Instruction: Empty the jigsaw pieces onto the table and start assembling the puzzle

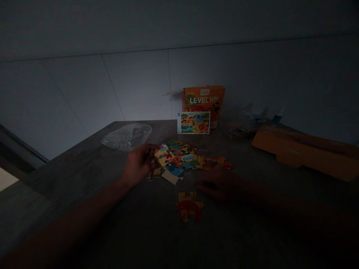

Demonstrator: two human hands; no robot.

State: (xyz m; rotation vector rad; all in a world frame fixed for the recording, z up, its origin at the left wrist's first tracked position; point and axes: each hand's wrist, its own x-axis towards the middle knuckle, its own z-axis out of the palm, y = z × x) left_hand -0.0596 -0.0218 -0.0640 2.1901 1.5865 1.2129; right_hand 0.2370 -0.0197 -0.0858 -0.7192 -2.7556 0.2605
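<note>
My left hand [140, 162] is at the left edge of a loose pile of colourful jigsaw puzzle pieces [175, 160]. Its fingers are bent, with thumb and forefinger closed at the edge of a puzzle piece [162, 152]. My right hand [217, 183] rests low at the pile's right side, in deep shadow. Its thumb and forefinger look apart, with nothing visible between them. Nearer to me, a few puzzle pieces with a red animal picture [190, 206] lie together. One piece [171, 177] shows its plain pale back.
Behind the pile a picture card [193, 123] leans on an upright orange box [204, 101] marked "LEVEL UP!". A clear plastic bag [127, 135] lies at the left. More plastic packaging [244, 121] and an orange cardboard box part [305, 151] are at the right. A white wall stands behind the grey table.
</note>
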